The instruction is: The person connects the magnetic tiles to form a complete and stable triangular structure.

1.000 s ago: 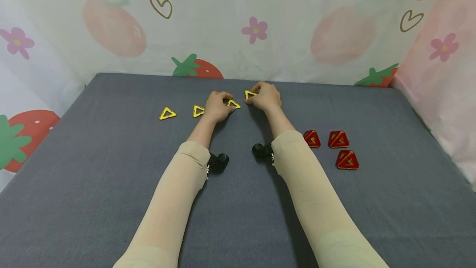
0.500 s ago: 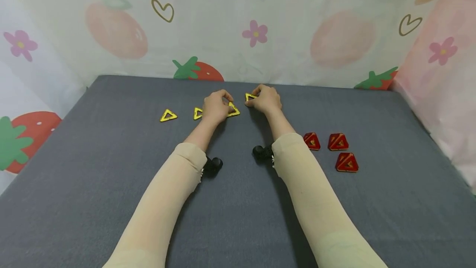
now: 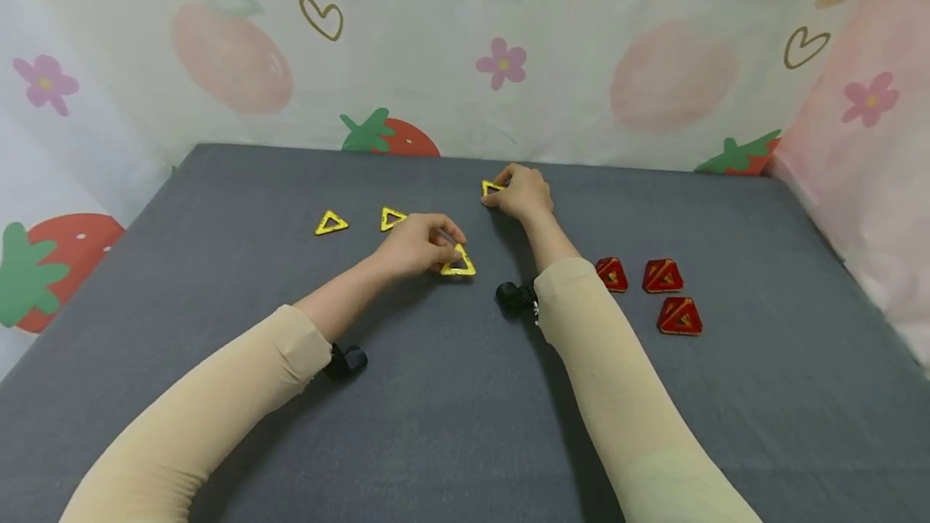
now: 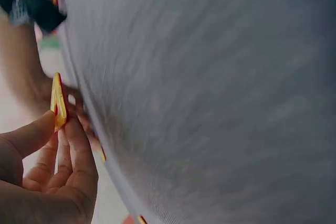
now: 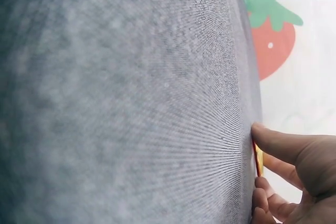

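Note:
In the head view, my left hand pinches a yellow triangular frame tile between thumb and fingers, lifted over the grey cloth. The left wrist view shows that tile edge-on, with a red rim along one side. Farther back, near the table's rear edge, my right hand holds a second yellow triangular tile by its edges, low at the cloth; part of it lies hidden behind the fingers. Two more yellow triangular tiles, one at far left and one just behind the left wrist, lie flat.
Red triangular pieces stand in three groups right of the right forearm: a partly covered one, another beside it and one nearer. Grey cloth covers the table. A printed curtain rises behind its rear edge.
My left hand has lifted its yellow tile off the back row and brought it toward me, uncovering the tile behind its wrist. My right hand stays in place.

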`<act>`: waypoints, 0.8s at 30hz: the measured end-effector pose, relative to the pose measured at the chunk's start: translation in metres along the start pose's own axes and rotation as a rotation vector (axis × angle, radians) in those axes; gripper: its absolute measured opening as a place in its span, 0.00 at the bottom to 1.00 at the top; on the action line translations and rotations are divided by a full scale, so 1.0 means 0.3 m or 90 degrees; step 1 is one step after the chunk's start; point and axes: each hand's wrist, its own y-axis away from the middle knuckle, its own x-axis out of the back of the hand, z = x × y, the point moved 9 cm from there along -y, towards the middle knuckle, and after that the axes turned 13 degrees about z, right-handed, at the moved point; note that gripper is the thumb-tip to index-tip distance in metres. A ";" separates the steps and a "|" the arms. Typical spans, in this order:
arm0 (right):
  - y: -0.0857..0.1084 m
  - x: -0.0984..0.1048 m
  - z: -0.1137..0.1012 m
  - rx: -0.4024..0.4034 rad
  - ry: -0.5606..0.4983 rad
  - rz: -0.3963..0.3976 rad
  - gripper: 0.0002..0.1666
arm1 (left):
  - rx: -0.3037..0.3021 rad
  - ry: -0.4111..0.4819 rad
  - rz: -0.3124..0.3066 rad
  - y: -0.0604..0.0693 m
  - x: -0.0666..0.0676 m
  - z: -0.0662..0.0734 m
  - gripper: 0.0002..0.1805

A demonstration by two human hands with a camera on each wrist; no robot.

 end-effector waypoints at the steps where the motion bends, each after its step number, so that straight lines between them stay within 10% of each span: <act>1: 0.001 -0.001 0.000 0.000 -0.001 -0.001 0.26 | 0.005 0.006 -0.010 0.017 -0.009 -0.003 0.13; 13: -0.005 0.001 0.008 0.013 0.008 0.005 0.27 | 0.040 0.051 -0.147 0.201 -0.115 -0.003 0.11; 24: -0.006 -0.005 0.009 0.018 0.007 0.006 0.26 | 0.021 0.031 -0.154 0.290 -0.158 -0.006 0.08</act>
